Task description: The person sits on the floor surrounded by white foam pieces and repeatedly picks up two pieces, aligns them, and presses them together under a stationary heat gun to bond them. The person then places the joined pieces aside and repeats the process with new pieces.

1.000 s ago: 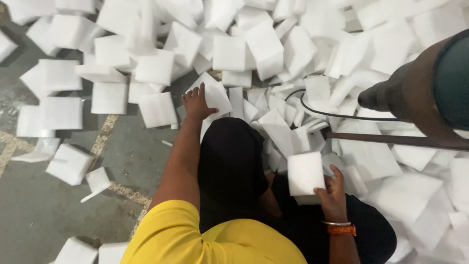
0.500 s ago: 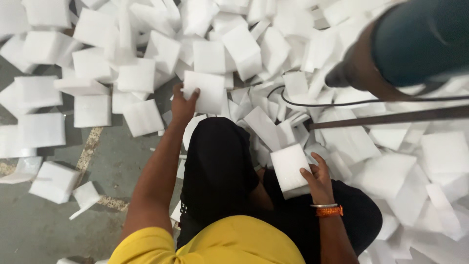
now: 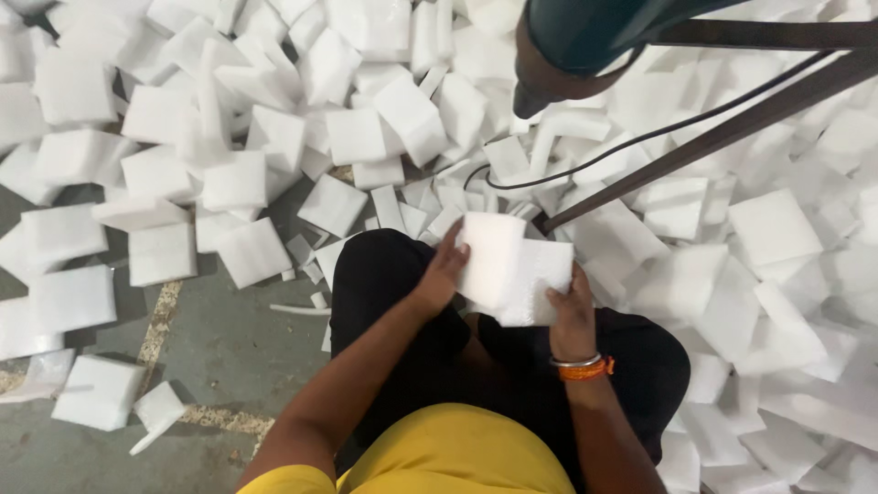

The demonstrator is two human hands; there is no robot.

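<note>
I sit on the floor in black trousers and a yellow shirt. My left hand (image 3: 441,274) grips the left edge of a white foam square (image 3: 489,258). My right hand (image 3: 572,309), with orange and silver bangles at the wrist, holds a second white foam piece (image 3: 538,284) that overlaps the first. Both pieces are together above my lap, in front of my knees.
Loose white foam blocks (image 3: 357,137) cover the floor ahead and to the right. A dark teal machine part (image 3: 576,41) hangs at top centre with a black cable (image 3: 640,137) and a slanted metal bar (image 3: 695,151). Grey concrete floor (image 3: 229,348) shows at the left.
My left hand picked a foam square from the pile ahead and pulled it back to my lap, against the piece in my right hand. The camera has tilted down.
</note>
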